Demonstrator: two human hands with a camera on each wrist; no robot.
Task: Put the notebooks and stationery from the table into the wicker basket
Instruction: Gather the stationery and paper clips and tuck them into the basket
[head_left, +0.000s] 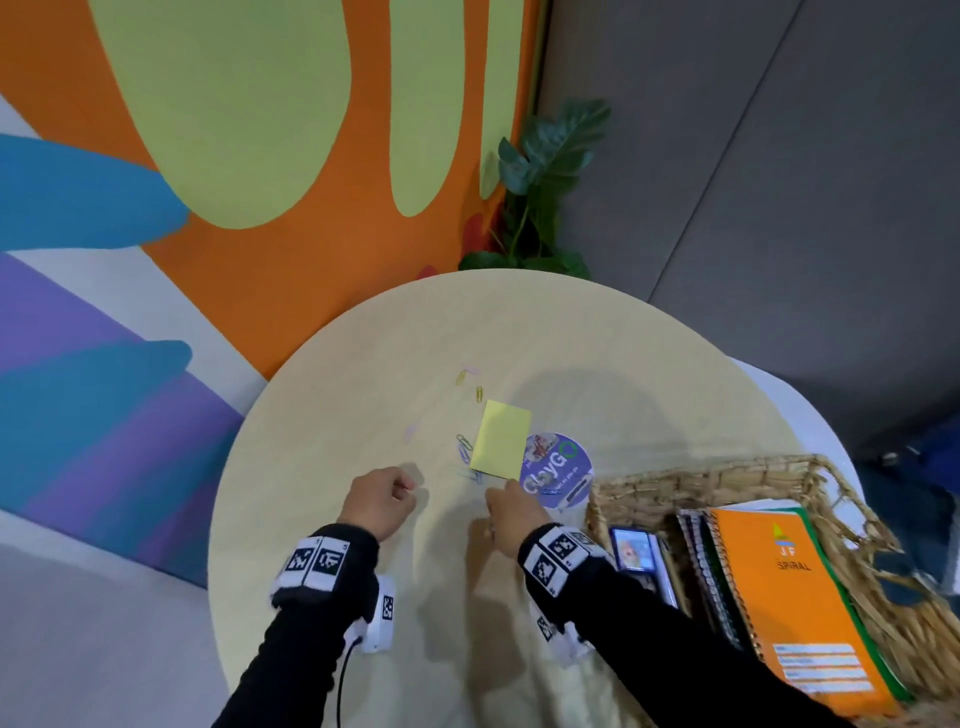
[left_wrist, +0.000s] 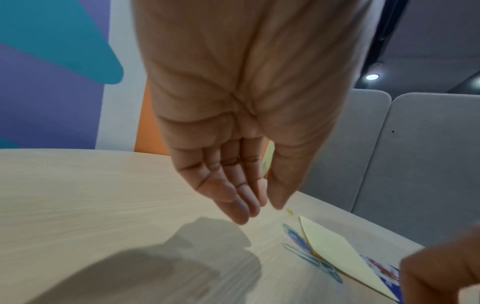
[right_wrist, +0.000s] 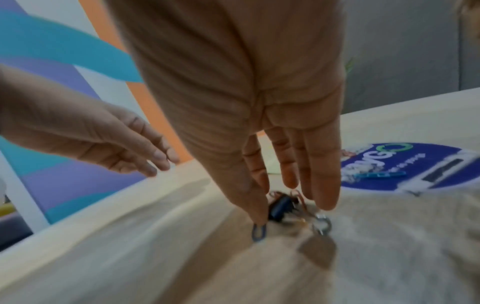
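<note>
My right hand (head_left: 511, 506) hovers low over the round table (head_left: 337, 405), thumb and fingers pinching a small bunch of clips: a black binder clip (right_wrist: 280, 207), a blue paper clip (right_wrist: 258, 232) and a silver one (right_wrist: 322, 224). My left hand (head_left: 382, 499) hangs beside it with relaxed fingers (left_wrist: 241, 205), holding nothing. A yellow sticky pad (head_left: 501, 439) lies just beyond, overlapping a round blue sticker (head_left: 563, 467). Loose paper clips (head_left: 465, 447) lie left of the pad. The wicker basket (head_left: 701, 470) at the right holds an orange spiral notebook (head_left: 800, 597) and others.
More paper clips (head_left: 478, 392) lie farther out on the table. A leafy plant (head_left: 540, 192) stands behind the table's far edge by the painted wall. A small blue device (head_left: 636, 551) sits in the basket's near-left corner. Another blue clip (right_wrist: 381, 175) lies on the sticker.
</note>
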